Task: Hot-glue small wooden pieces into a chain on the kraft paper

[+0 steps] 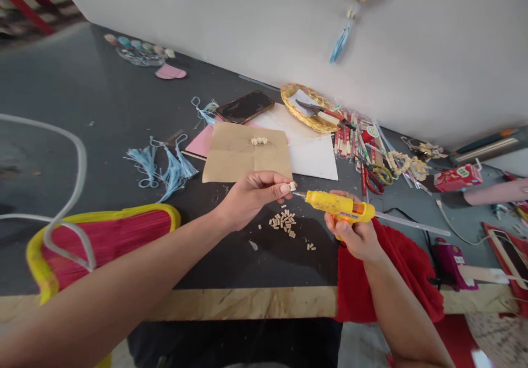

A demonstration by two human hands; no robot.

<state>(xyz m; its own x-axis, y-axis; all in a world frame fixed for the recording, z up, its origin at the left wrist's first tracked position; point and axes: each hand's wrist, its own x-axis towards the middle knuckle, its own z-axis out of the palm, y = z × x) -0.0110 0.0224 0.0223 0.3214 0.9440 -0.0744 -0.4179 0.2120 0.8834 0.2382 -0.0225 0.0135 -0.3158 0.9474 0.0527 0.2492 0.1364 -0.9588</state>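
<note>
Between thumb and fingertips, my left hand [256,195] pinches a small cream-coloured wooden piece [292,186]. My right hand [355,236] is wrapped round the handle of a yellow hot glue gun [340,206], whose metal nozzle points left, at or very near that piece; contact is hard to tell. A clear glue stick [416,224] sticks out of the gun's rear. Below my hands lies a loose pile of small wooden pieces [284,222]. On brown paper [231,153] behind them rests a short row of joined cream pieces [259,141].
Blue tassels [175,167] and a phone [245,107] lie at the back left. A wicker basket [291,95] holds pliers. Scissors [375,181] lie right of it. Red cloth [390,269] hangs over the front edge. A white cable [80,175] loops over a pink, yellow-edged mat [111,236].
</note>
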